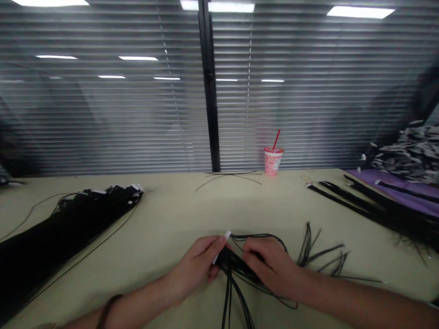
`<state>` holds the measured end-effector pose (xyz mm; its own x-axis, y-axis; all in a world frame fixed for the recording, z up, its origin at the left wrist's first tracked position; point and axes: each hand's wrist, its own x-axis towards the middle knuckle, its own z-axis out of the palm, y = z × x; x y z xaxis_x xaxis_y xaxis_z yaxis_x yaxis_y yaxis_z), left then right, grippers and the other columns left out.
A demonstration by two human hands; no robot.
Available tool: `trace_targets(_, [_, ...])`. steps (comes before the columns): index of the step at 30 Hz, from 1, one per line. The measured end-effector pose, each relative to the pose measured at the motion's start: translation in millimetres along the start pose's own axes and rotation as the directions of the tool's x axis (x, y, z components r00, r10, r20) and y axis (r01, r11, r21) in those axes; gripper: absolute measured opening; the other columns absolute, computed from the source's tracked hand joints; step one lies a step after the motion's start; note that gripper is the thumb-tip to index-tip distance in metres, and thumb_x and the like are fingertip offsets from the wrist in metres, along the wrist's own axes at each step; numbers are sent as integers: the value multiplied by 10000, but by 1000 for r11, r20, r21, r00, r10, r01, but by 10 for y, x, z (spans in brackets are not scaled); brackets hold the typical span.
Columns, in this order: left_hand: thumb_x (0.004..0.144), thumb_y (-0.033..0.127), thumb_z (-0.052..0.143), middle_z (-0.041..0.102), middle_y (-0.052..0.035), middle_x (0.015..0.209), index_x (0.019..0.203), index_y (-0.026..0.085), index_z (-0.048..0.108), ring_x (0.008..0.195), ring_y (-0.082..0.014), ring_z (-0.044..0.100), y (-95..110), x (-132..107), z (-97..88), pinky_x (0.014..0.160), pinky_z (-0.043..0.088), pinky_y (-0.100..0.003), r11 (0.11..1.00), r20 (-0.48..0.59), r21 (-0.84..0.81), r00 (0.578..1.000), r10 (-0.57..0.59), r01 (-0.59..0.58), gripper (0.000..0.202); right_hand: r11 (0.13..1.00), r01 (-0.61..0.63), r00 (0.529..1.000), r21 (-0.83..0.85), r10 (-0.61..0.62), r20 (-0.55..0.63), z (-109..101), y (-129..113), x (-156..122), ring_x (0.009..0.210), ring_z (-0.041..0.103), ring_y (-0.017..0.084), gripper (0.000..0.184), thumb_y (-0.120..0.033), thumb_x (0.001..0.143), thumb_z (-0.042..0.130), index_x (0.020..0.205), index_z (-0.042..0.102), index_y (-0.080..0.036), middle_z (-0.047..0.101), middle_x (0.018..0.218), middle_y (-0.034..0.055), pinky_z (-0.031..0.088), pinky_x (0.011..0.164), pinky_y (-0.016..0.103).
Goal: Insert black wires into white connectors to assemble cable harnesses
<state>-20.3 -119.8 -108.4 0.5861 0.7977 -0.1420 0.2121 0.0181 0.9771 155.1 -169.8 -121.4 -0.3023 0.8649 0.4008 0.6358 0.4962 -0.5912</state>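
Observation:
A bundle of thin black wires [233,264] with a white connector [227,235] at its end is held between my hands. My left hand [207,256] pinches the bundle at the connector end, thumb on top. Just to the right, my right hand [269,262] is closed round part of the wires, its fingers curled. Several strands hang down toward the table's near edge, and others fan out beyond my right wrist as loose wire ends [322,253]. What lies inside my right fingers is partly hidden.
A large pile of black wires [85,214] with white ends lies left. More wire bundles [370,205] lie right, by a purple sheet [398,183] under a heap of white-ended wires [408,151]. A pink cup [272,162] with a straw and loose wires [233,174] stand near the window blinds.

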Motion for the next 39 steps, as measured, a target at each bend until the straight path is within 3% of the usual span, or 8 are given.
trace_targets(16, [822, 456, 377, 347, 76, 429, 670, 148, 504, 392, -64, 300, -6, 8, -17, 392, 228, -198, 997, 23, 79, 1000, 14, -16, 366, 1000, -4, 1000, -6, 4, -20, 29, 17, -7, 512, 335, 68, 194, -138, 816, 363, 625, 379, -164, 373, 550, -47, 243, 505, 187])
trace_targets(26, [800, 466, 420, 349, 56, 554, 686, 152, 491, 476, -71, 307, 22, -44, 62, 423, 227, -202, 994, 72, 84, 995, 67, -73, 342, 999, 32, 999, 13, -32, -8, 47, -5, -58, 507, 325, 68, 151, -127, 804, 385, 659, 389, -169, 385, 557, -48, 244, 500, 193])
trace_targets(32, [792, 482, 425, 322, 64, 513, 671, 153, 500, 457, -72, 294, 25, -50, 53, 424, 215, -208, 992, 100, 89, 992, 76, -85, 358, 999, 10, 1000, 49, -9, -12, 73, -35, -79, 515, 335, 71, 160, -144, 821, 381, 669, 429, -161, 402, 566, -41, 254, 502, 199])
trace_targets(36, [804, 468, 409, 340, 64, 518, 706, 143, 505, 439, -65, 291, 23, -34, 44, 415, 218, -204, 998, 7, 45, 999, 46, -46, 353, 974, -120, 992, 191, 122, -2, 32, -2, -1, 512, 373, 67, 202, -237, 829, 422, 664, 493, -145, 433, 553, -33, 280, 499, 193])
trace_targets(37, [807, 466, 404, 352, 62, 519, 711, 140, 505, 437, -65, 297, 19, -26, 41, 415, 225, -203, 998, -22, 36, 999, 43, -42, 355, 936, -192, 981, 294, 182, 64, -5, 20, 31, 496, 387, 64, 215, -271, 823, 442, 668, 510, -138, 445, 546, -32, 287, 484, 187])
trace_targets(39, [809, 465, 398, 379, 55, 526, 723, 135, 508, 442, -69, 317, 8, -11, 33, 422, 247, -204, 998, -44, 31, 998, 53, -52, 358, 765, -381, 920, 519, 260, 293, -124, 81, 101, 465, 424, 56, 214, -320, 792, 500, 725, 552, -123, 473, 549, -28, 305, 448, 172])
